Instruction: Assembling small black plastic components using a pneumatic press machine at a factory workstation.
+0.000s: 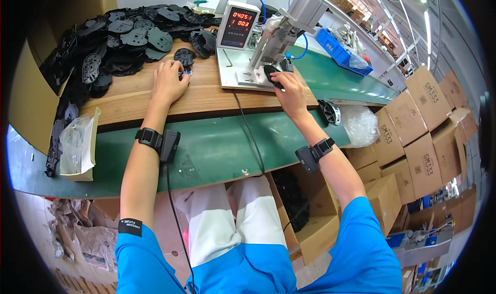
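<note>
My right hand (pixel 292 91) grips a black plastic shell part (pixel 270 75) at the white base plate (pixel 232 79) of a small bench press (pixel 276 38). The part sits under the press head, with fingers and thumb closed on its near side. On the wooden board (pixel 212 95), my left hand (pixel 170 83) rests with curled fingers over something small that I cannot make out. Just beyond those fingertips lies another black plastic part (pixel 184 56). A heap of similar black plastic parts (pixel 124 38) covers the left and back of the board.
A counter box with red digits (pixel 238 26) stands beside the press. A blue bin (pixel 341 51) holds bagged items at the back right. An open carton (pixel 80 147) with clear plastic stands at left. Cartons (pixel 421 134) are stacked at right. A black cable (pixel 248 123) crosses the green bench.
</note>
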The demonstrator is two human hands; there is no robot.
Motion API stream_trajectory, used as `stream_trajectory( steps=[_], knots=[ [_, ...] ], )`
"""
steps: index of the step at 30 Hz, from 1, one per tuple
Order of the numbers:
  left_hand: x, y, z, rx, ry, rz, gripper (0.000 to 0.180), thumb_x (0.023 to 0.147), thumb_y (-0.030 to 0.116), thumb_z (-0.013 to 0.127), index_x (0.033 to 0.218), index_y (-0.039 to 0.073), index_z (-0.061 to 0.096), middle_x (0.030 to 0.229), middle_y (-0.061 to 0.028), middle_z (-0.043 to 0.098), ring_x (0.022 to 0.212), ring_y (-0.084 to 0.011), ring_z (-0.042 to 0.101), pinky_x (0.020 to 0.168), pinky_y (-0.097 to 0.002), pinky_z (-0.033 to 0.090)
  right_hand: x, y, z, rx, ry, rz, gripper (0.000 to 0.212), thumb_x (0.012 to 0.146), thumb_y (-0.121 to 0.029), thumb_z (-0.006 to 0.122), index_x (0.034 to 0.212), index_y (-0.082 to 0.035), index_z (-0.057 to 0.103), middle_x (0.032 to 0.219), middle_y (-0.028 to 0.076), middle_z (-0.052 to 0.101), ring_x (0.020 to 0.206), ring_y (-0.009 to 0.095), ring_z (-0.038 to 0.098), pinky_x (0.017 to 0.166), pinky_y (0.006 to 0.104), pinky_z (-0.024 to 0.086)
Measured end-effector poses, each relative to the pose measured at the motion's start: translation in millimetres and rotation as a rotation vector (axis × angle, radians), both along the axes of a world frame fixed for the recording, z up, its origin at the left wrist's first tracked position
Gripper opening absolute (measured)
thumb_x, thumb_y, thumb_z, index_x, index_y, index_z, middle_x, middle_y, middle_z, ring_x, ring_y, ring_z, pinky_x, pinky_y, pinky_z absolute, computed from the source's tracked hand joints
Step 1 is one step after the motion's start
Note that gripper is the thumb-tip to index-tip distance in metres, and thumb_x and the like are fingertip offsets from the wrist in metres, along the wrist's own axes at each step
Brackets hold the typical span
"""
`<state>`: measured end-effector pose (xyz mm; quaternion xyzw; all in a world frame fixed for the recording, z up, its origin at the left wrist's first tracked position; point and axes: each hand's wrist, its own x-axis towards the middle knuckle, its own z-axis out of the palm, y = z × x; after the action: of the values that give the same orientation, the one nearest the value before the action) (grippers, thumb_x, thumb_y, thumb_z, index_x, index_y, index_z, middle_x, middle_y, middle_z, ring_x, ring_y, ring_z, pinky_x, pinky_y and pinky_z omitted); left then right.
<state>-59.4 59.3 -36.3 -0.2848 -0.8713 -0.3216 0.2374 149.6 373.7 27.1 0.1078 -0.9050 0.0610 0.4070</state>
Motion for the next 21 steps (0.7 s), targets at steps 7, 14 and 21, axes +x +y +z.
stream_trajectory(
  steps=[7, 14, 21],
  knots=[
    [-1, 0, 1, -0.033, -0.014, 0.015, 0.022, 0.087, 0.022, 0.070, 0.101, 0.006, 0.067, 0.115, -0.0124, 0.066, 0.116, -0.0342, 0.059, 0.098, -0.0467, 0.047, -6, 3, 5, -0.214, -0.097, -0.028, 0.027, 0.079, 0.001, 0.072, 0.106, -0.005, 0.074, 0.109, 0.009, 0.077, 0.103, 0.030, 0.071, 0.092, 0.0411, 0.054],
    [-3, 3, -2, -0.020, 0.010, 0.009, 0.022, 0.087, 0.022, 0.069, 0.102, 0.006, 0.067, 0.118, -0.0132, 0.066, 0.118, -0.0345, 0.059, 0.099, -0.0466, 0.047, -7, 1, 7, -0.236, -0.169, 0.021, 0.028, 0.084, -0.002, 0.072, 0.111, -0.004, 0.073, 0.108, 0.012, 0.076, 0.101, 0.034, 0.072, 0.086, 0.0413, 0.057],
    [-4, 5, -3, -0.035, 0.005, 0.003, 0.022, 0.087, 0.022, 0.068, 0.102, 0.006, 0.067, 0.119, -0.0129, 0.066, 0.119, -0.0341, 0.059, 0.100, -0.0469, 0.046, -6, 2, 21, 0.021, -0.209, 0.061, 0.028, 0.083, -0.002, 0.069, 0.110, -0.006, 0.072, 0.107, 0.013, 0.075, 0.098, 0.038, 0.071, 0.086, 0.0449, 0.057]
  ],
)
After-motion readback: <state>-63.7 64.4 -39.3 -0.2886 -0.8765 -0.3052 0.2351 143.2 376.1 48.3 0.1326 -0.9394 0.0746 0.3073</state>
